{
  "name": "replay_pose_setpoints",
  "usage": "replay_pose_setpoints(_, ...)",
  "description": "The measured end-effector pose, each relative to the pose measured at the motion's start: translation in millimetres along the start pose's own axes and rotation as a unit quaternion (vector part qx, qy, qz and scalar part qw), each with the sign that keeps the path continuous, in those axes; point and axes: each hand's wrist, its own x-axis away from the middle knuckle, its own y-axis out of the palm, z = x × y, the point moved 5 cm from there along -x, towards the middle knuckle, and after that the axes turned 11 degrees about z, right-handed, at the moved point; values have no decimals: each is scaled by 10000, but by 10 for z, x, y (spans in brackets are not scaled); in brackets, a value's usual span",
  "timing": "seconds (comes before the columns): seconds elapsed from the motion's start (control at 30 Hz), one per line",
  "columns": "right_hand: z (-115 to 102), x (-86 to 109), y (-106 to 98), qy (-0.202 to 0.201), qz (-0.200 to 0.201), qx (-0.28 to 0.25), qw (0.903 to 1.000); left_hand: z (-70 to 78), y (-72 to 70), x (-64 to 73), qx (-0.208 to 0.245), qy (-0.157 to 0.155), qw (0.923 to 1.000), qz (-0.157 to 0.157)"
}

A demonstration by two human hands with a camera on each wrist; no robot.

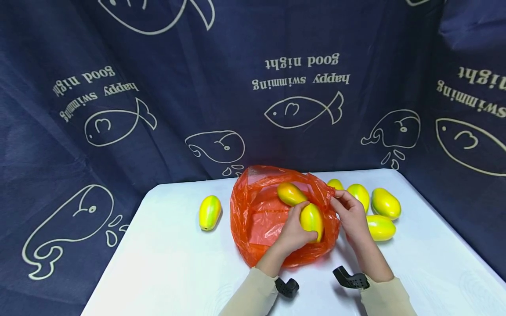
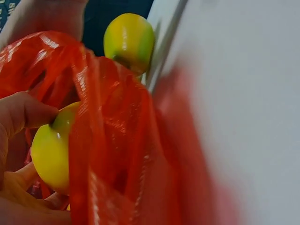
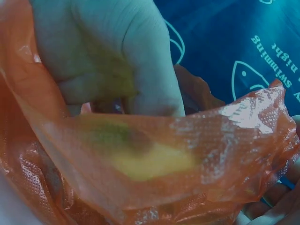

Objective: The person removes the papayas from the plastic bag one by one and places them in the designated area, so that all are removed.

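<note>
A crinkled red plastic bag (image 1: pixel 257 224) stands with its mouth facing up on the white table. My left hand (image 1: pixel 294 230) reaches inside it and grips a yellow-green mango (image 1: pixel 312 221), thumb and fingers spread around its sides. Another mango (image 1: pixel 291 193), more orange, lies in the bag just beyond that hand. At the bag's right rim my right hand (image 1: pixel 352 215) pinches the plastic between thumb and fingers. The right wrist view shows the held mango (image 3: pixel 150 161) dimly through the bag wall, with the left hand (image 3: pixel 112 56) coming down from above.
Several mangoes (image 1: pixel 385 204) are grouped at the right of the table (image 1: pixel 170 245), close beyond my right hand. A single mango (image 1: pixel 210 213) lies left of the bag. Dark blue cloth (image 1: pixel 221 87) with fish drawings hangs behind and at the sides.
</note>
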Motion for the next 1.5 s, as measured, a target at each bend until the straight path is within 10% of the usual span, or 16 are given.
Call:
replay_pose_setpoints(0.7, -24, 14, 5, 45, 47, 68, 10000, 313, -722, 35, 762, 1020, 9885, 812)
replay_pose_setpoints(1.5, 15, 14, 45, 64, -29, 111, 9999, 122, -1625, 68, 912, 305, 9821, 1620)
